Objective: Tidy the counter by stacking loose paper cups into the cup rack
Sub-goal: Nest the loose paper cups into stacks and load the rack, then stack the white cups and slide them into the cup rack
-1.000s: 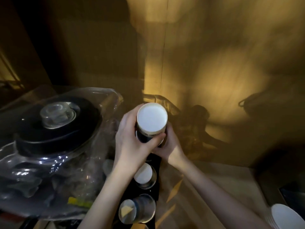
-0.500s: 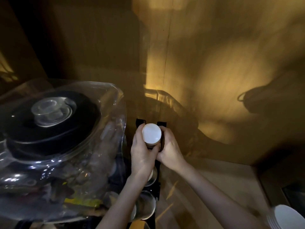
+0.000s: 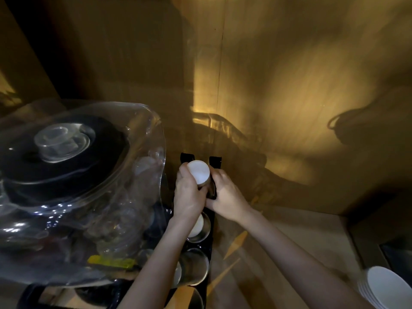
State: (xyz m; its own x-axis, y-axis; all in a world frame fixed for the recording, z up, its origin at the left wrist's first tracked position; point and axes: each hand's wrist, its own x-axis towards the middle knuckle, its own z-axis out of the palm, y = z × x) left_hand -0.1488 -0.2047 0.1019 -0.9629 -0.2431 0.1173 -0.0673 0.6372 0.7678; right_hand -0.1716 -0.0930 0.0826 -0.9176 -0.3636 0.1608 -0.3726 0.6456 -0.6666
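Two hands are seen at the far end of one black cup rack [image 3: 215,162], whose two upright prongs rise just behind them. One stack of paper cups [image 3: 199,173], white base uppermost, is held between the hands: the left hand [image 3: 189,196] is wrapped round its left side, fingers curled in a closed grip, while the right hand [image 3: 227,197] is closed on its right side against the rack edge. Nearer the camera, three round rack openings are counted, one holding a white cup [image 3: 197,225]. One stack of white plates [image 3: 383,288] lies on the desk [image 3: 289,221] at bottom right, and one plastic-wrapped black appliance [image 3: 64,157] stands to the left.
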